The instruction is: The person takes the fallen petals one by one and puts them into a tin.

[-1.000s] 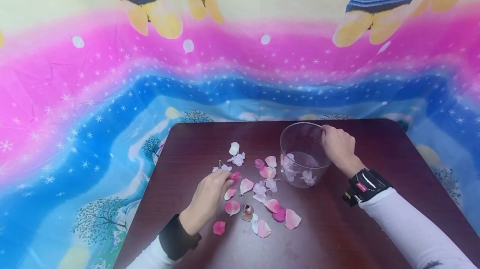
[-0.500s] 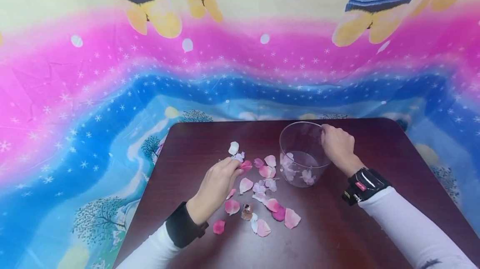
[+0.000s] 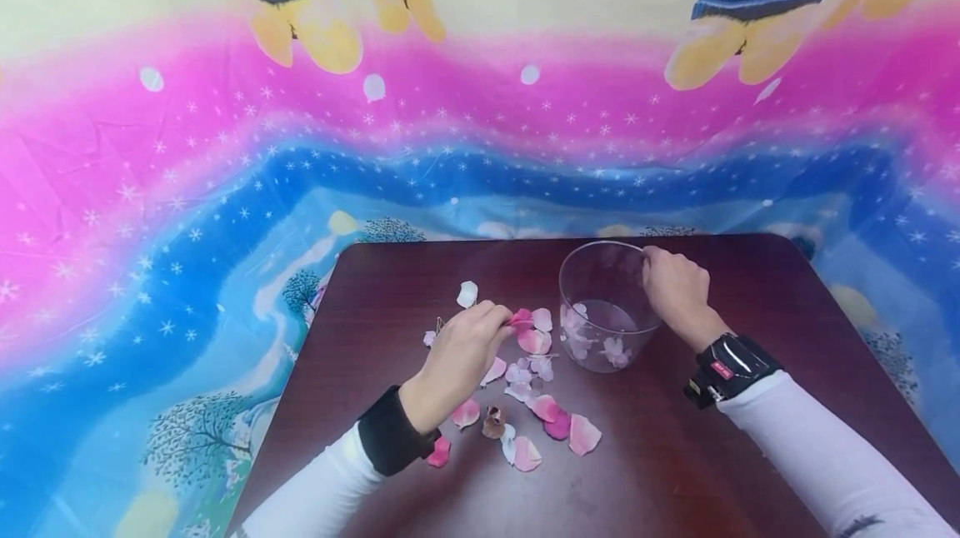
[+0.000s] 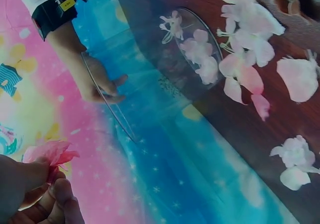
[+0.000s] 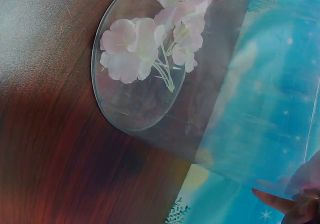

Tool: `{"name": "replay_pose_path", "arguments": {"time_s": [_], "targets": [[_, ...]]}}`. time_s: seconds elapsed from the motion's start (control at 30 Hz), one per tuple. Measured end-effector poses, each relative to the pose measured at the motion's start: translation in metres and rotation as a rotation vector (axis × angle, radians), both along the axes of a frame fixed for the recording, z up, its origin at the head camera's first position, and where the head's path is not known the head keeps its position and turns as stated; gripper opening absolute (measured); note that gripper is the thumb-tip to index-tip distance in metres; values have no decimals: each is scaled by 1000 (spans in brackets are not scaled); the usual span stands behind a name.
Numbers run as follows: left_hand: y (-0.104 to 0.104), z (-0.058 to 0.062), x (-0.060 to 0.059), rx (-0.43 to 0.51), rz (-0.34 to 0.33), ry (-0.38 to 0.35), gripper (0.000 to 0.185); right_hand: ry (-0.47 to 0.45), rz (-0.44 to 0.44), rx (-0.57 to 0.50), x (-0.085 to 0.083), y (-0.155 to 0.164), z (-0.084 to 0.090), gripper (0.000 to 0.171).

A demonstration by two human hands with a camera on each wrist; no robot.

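In the head view my left hand pinches a bright pink petal between thumb and fingers, above the table and left of a clear round container. The left wrist view shows that pink petal held up at the fingertips. My right hand grips the container's rim on its right side; the container stands upright. Several pale pink flowers lie in its bottom, and the right wrist view shows these blossoms with their stems through the clear wall.
Several loose petals and blossoms lie scattered on the dark table, among them a white petal, a pink petal and a brown dried piece. A printed cloth hangs behind the table's far edge.
My left hand has moved rightward and away from me with the pink petal, closer to the container. The right hand and the container have stayed in place.
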State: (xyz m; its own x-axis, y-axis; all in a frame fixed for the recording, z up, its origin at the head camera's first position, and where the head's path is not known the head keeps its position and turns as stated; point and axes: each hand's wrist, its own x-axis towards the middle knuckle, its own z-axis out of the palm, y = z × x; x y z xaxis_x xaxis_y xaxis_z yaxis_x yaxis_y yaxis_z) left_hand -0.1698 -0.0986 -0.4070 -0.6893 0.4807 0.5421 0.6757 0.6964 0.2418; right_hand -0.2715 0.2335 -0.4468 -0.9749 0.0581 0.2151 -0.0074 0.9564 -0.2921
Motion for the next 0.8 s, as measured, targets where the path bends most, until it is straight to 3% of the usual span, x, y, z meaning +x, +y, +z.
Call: {"name": "replay_pose_path", "arguments": {"time_s": [0.43,0.8], "targets": [[37,11,-20,-48,-77,24,10,24,7,-2,1,0,0,34],[66,16,-35,-128,-103,57,11,36,6,0,2,0,1,33]]}}
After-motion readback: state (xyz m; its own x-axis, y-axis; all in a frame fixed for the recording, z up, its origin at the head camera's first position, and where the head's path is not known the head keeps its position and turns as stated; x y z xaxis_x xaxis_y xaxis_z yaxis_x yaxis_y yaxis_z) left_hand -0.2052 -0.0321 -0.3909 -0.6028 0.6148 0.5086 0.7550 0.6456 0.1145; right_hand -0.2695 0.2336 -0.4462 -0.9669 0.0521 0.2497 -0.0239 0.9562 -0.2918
